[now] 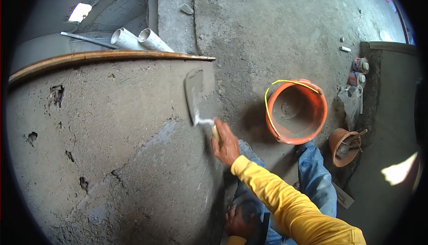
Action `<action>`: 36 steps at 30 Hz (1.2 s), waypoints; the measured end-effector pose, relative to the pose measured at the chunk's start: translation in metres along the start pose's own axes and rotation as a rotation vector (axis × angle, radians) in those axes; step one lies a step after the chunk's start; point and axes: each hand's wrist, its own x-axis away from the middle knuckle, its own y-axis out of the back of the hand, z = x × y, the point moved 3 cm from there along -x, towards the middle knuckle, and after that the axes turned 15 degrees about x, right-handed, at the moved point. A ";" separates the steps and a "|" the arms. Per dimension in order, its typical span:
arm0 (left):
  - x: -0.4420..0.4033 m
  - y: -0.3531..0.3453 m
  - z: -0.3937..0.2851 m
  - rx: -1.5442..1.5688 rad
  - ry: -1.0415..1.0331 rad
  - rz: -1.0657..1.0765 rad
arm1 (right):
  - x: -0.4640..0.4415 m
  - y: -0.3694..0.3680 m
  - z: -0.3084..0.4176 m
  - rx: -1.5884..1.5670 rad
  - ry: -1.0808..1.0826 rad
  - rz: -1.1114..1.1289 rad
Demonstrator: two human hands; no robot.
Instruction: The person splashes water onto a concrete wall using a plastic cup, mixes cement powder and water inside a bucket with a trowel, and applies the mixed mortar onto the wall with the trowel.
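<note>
My right hand (pixel 226 143), in a yellow sleeve, is closed around the handle of a plastering trowel (pixel 194 93). The trowel's long blade lies against the grey wall surface (pixel 133 107), close to its upper right corner under a wooden strip. Low in the view, my left hand (pixel 240 220) is near the wall's edge, beside my leg. Shadow and the dark area around it hide most of its fingers, so its grip cannot be made out. An orange bucket (pixel 320 111) with a yellow handle and grey material inside stands right of my right hand.
A wooden strip (pixel 111 55) edges the wall top, with white pipes (pixel 154 40) and a metal bar behind. At right are cans (pixel 358 79), a plastic bag (pixel 351 104) and a small orange-brown bucket (pixel 337 143). A flat board (pixel 343 196) lies near my foot.
</note>
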 end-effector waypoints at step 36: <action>-0.008 -0.001 -0.018 0.038 0.077 0.051 | -0.081 0.049 -0.034 0.199 -0.194 0.193</action>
